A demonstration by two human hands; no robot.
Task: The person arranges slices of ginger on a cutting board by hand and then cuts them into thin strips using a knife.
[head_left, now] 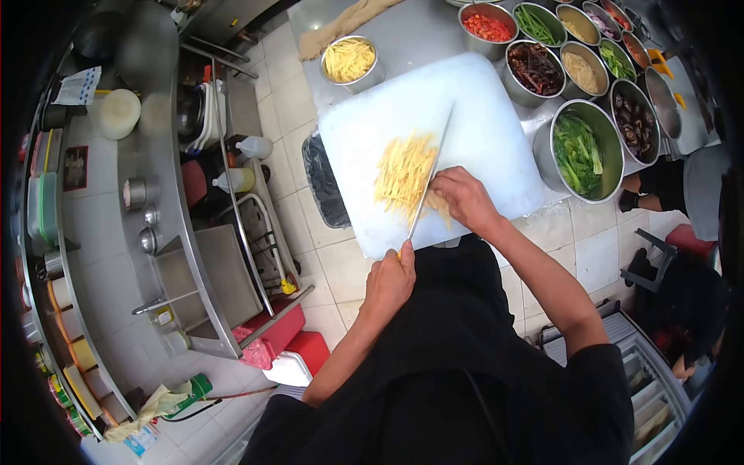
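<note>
Gripping the knife (428, 177), the left hand (390, 280) is closed on its handle; right hand (463, 198), fingers curled, presses pale yellow strips (403, 174) on the white cutting board (488, 124).

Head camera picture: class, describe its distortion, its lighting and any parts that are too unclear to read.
Head view: strong fisheye bends the counter edges and leaves black corners; the white cutting board is brightly and evenly lit, nearly washed out; the knife in the left hand and the yellow strips under the right hand are sharp enough; the shelf items at far left are small and smeared.
</note>
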